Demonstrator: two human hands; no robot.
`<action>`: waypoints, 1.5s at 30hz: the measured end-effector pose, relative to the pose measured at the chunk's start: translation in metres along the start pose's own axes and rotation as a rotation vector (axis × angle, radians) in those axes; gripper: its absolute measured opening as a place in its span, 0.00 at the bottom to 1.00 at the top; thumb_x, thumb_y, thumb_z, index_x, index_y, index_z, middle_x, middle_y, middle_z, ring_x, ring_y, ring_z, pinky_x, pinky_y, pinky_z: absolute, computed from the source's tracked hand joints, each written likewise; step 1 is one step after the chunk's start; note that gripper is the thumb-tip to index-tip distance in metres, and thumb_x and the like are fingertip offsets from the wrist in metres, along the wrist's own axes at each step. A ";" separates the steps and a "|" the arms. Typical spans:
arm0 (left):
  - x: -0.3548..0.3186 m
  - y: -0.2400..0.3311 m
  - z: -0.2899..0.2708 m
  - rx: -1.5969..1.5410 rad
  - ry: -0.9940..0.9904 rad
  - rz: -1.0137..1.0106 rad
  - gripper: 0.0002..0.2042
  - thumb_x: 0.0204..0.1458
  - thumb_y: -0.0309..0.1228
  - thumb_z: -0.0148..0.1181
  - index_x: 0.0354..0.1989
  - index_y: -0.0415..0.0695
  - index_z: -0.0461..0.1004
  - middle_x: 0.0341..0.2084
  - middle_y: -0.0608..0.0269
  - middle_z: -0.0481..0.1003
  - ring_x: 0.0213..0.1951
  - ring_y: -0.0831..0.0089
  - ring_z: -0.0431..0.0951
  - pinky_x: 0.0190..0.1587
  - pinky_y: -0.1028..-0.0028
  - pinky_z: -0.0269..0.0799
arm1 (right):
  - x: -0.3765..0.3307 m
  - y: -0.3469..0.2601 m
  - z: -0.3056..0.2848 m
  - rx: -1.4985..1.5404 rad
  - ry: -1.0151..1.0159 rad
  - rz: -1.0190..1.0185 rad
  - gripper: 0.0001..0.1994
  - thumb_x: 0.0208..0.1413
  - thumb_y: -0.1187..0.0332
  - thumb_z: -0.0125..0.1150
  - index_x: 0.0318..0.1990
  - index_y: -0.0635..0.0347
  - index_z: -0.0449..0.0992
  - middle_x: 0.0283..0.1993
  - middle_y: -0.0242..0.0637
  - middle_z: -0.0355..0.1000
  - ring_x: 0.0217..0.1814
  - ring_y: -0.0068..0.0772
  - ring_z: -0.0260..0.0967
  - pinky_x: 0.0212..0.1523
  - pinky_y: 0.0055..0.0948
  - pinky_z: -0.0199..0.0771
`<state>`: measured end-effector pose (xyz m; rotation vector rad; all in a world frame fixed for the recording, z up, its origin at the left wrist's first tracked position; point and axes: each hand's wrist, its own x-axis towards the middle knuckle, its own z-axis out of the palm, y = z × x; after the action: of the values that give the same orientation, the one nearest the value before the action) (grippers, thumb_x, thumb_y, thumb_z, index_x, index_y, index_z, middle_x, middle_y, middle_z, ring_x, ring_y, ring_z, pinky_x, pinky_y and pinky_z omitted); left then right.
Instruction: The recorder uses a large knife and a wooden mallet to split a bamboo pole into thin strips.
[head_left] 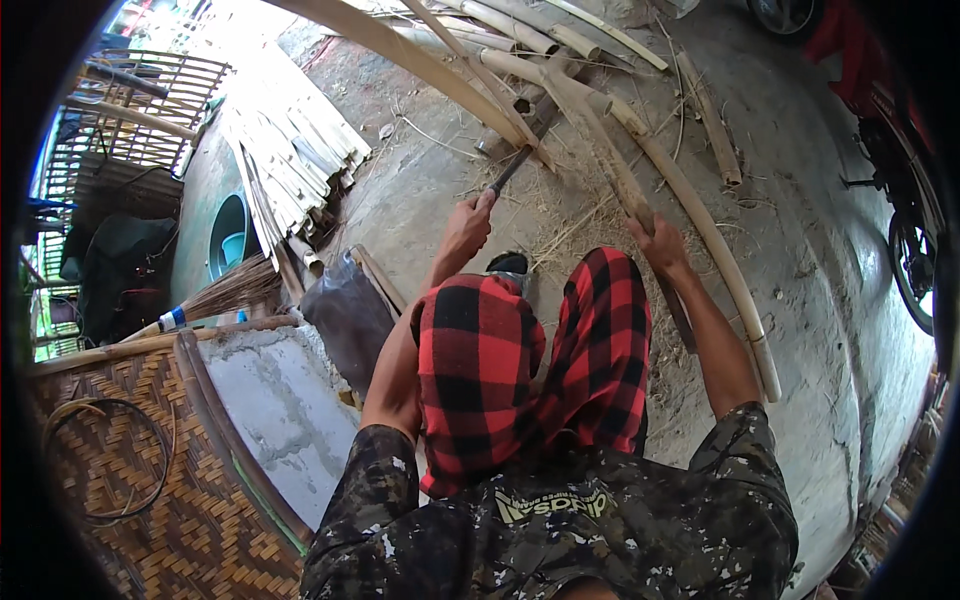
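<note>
My left hand is closed round the handle of a long, dark, narrow tool that looks like a big knife. Its far end meets a wide bamboo strip coming down from the top edge, and part of the blade is hidden there. In my right hand is a split bamboo piece, slanting from the upper middle down past my right knee. A curved bamboo pole lies on the floor just right of that hand. Bamboo shavings are scattered between my hands.
Pale bamboo slats are stacked at the left, near a green bucket and a stick broom. Cut bamboo lengths lie ahead. A woven bamboo panel is at lower left; a red motorbike stands at right.
</note>
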<state>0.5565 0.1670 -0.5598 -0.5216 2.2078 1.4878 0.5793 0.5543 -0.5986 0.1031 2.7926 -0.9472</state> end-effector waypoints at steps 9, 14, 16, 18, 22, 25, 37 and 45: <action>0.023 0.003 -0.004 -0.220 -0.008 -0.037 0.25 0.67 0.56 0.48 0.38 0.41 0.70 0.16 0.67 0.67 0.15 0.74 0.66 0.17 0.69 0.62 | -0.019 0.007 0.019 -0.063 -0.060 0.060 0.38 0.58 0.39 0.59 0.59 0.71 0.71 0.50 0.70 0.75 0.56 0.70 0.73 0.56 0.55 0.73; 0.043 -0.001 -0.018 -0.398 -0.045 -0.113 0.26 0.68 0.55 0.47 0.45 0.39 0.73 0.15 0.71 0.61 0.14 0.78 0.61 0.19 0.70 0.66 | -0.060 0.035 0.035 -0.027 0.091 0.071 0.34 0.60 0.41 0.59 0.56 0.68 0.72 0.46 0.66 0.77 0.52 0.69 0.75 0.52 0.55 0.74; 0.044 0.003 -0.019 -0.466 -0.081 -0.155 0.26 0.68 0.54 0.46 0.47 0.39 0.74 0.14 0.75 0.58 0.13 0.81 0.58 0.21 0.71 0.67 | -0.078 0.062 0.039 -0.035 0.128 0.118 0.33 0.60 0.41 0.59 0.56 0.65 0.72 0.46 0.64 0.78 0.52 0.69 0.75 0.51 0.56 0.74; 0.051 0.004 -0.017 -0.596 -0.189 -0.239 0.28 0.68 0.54 0.45 0.48 0.36 0.73 0.14 0.78 0.55 0.13 0.84 0.55 0.22 0.72 0.67 | -0.092 0.096 0.042 -0.146 0.109 0.195 0.35 0.59 0.43 0.60 0.62 0.63 0.68 0.46 0.65 0.77 0.51 0.70 0.74 0.50 0.58 0.74; 0.054 -0.021 -0.037 -0.775 -0.232 -0.311 0.28 0.70 0.53 0.42 0.49 0.34 0.73 0.14 0.81 0.54 0.13 0.86 0.54 0.24 0.75 0.67 | -0.112 0.081 0.047 -0.216 0.021 0.315 0.34 0.59 0.43 0.60 0.60 0.63 0.68 0.46 0.66 0.76 0.51 0.71 0.74 0.50 0.60 0.74; 0.058 -0.033 -0.040 -0.972 -0.274 -0.394 0.28 0.71 0.52 0.41 0.50 0.34 0.72 0.14 0.83 0.54 0.13 0.87 0.54 0.25 0.76 0.67 | -0.118 0.078 0.050 -0.278 0.071 0.337 0.33 0.57 0.42 0.61 0.57 0.63 0.68 0.45 0.66 0.77 0.50 0.72 0.74 0.50 0.62 0.73; 0.012 0.046 0.028 -1.088 -0.476 -0.217 0.24 0.72 0.47 0.36 0.52 0.34 0.66 0.42 0.44 0.78 0.40 0.58 0.81 0.45 0.62 0.80 | -0.030 -0.031 -0.022 0.283 0.198 0.015 0.20 0.63 0.56 0.62 0.50 0.67 0.77 0.45 0.50 0.79 0.48 0.43 0.78 0.51 0.37 0.75; 0.020 0.046 0.097 -0.831 -0.883 -0.159 0.23 0.70 0.50 0.46 0.55 0.41 0.72 0.51 0.52 0.79 0.48 0.64 0.82 0.54 0.64 0.77 | 0.000 -0.139 -0.038 -0.089 -0.299 -0.119 0.27 0.52 0.51 0.72 0.48 0.67 0.77 0.44 0.54 0.79 0.48 0.52 0.78 0.50 0.42 0.76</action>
<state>0.5284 0.2722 -0.5675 -0.1814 0.8328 1.9866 0.5556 0.4672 -0.4864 -0.2029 2.5790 -0.7866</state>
